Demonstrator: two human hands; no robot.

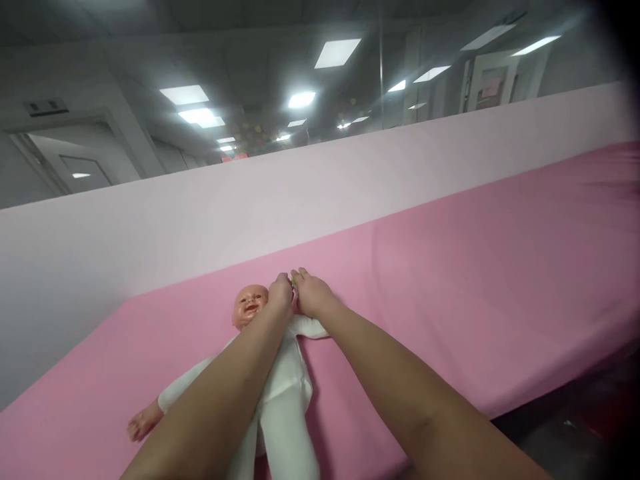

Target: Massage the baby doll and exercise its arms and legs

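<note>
A baby doll [287, 373] with a smiling plastic head and a white cloth body lies face up on the pink sheet [450, 287]. Beside its head, above one of its shoulders, my left hand [281, 291] is closed around something too small to make out. My right hand [311, 293] is just to the right, close against the left one, its fingers partly bent. A small green and pinkish item [294, 285] shows between the two hands; most of it is hidden. The doll's other arm stretches out to the lower left, under my left forearm.
A low white wall [250, 220] runs along the far side of the pink surface, with glass above it reflecting ceiling lights and doors. The near edge of the surface drops to a dark floor [560, 427] at the lower right.
</note>
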